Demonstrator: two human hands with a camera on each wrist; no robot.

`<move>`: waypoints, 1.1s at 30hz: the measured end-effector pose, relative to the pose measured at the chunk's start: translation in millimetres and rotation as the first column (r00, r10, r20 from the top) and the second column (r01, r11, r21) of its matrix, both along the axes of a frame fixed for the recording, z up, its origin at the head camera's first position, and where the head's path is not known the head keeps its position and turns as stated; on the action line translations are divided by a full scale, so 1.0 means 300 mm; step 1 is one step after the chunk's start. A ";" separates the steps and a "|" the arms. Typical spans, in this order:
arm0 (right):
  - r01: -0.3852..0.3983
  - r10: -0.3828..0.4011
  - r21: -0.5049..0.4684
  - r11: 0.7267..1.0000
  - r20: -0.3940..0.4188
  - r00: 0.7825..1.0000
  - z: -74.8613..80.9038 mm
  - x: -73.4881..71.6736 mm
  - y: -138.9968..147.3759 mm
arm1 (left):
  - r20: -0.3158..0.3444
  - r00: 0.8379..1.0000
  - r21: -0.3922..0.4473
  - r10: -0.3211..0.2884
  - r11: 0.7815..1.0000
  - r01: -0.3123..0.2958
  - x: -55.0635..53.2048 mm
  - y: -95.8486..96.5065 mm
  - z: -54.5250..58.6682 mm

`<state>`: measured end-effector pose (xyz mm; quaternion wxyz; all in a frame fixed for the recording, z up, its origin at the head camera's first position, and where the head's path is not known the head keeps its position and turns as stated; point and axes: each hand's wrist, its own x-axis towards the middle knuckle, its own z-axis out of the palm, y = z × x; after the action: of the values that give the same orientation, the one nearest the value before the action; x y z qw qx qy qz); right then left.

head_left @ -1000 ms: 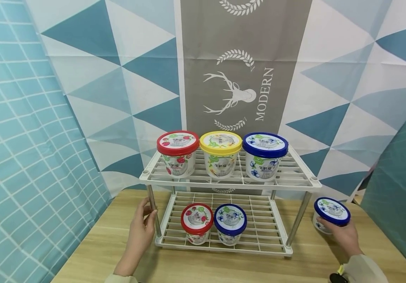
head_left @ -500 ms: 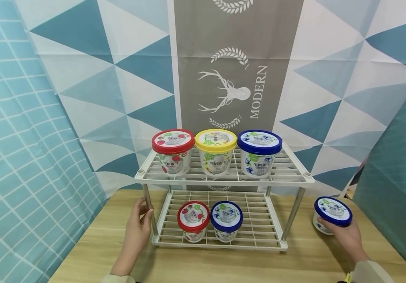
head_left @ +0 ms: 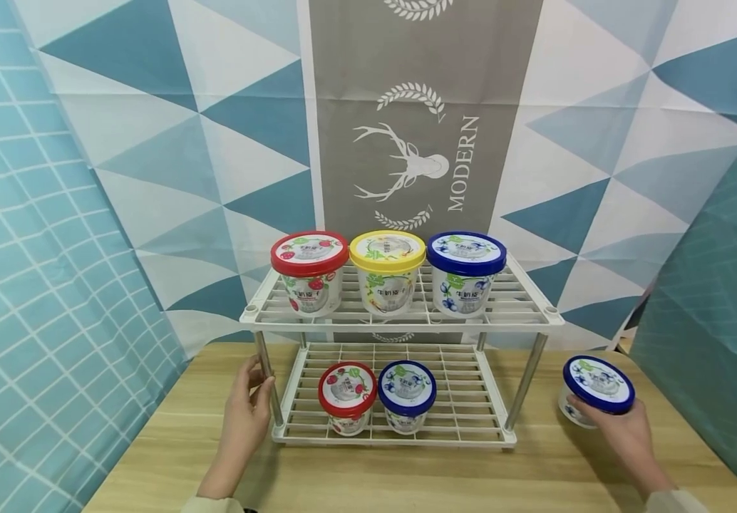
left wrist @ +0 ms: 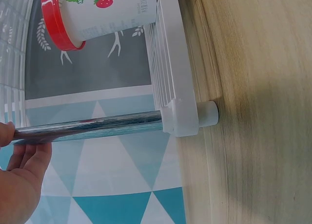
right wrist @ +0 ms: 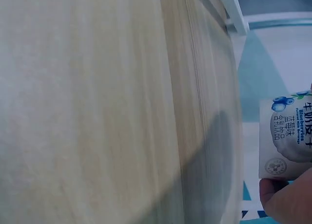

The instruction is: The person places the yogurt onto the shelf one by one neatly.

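Observation:
My left hand [head_left: 248,410] grips the front left metal post [left wrist: 97,126] of a white two-tier rack [head_left: 400,328], thumb on one side and fingers on the other. Right of the rack, my right hand [head_left: 621,431] holds a tub with a blue lid [head_left: 599,385] and blueberry print. The right wrist view shows a gap between the tub's base and the wooden table [right wrist: 122,87]. On the upper tier stand a red-lidded tub [head_left: 309,274], a yellow-lidded tub [head_left: 388,274] and a blue-lidded tub [head_left: 467,274]. The lower tier bears a smaller red-lidded tub [head_left: 347,395] and a smaller blue-lidded tub [head_left: 407,395].
A patterned backdrop [head_left: 407,92] hangs behind the table. Blue tiled-print cloth [head_left: 35,249] borders the left side, and a teal cloth [head_left: 715,320] the right. The lower tier's right part shows bare slats [head_left: 471,399]. The front right post [head_left: 525,385] stands between rack and held tub.
The head view has shifted a little, so the rack appears farther left. My right hand and its tub have moved slightly right relative to the rack. My left hand stays on the post.

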<state>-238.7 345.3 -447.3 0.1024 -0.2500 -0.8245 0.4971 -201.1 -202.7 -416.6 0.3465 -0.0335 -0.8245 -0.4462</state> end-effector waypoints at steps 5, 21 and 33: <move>-0.006 0.006 0.003 1.000 0.028 1.000 0.008 0.015 -0.024 | -0.004 1.000 0.005 0.000 1.000 0.000 0.000 0.001 0.001; -0.044 0.044 0.012 0.999 -0.012 0.999 0.056 0.080 -0.092 | 0.036 0.999 0.020 -0.011 1.000 0.011 0.014 -0.001 0.011; -0.045 0.045 -0.008 0.999 0.035 0.998 0.088 0.117 -0.124 | 0.009 1.000 0.014 -0.026 1.000 0.026 0.009 -0.005 0.005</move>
<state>-203.5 308.2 -420.9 0.0757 -0.2403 -0.8298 0.4979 -198.4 -204.3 -415.1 0.3371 -0.0398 -0.8225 -0.4563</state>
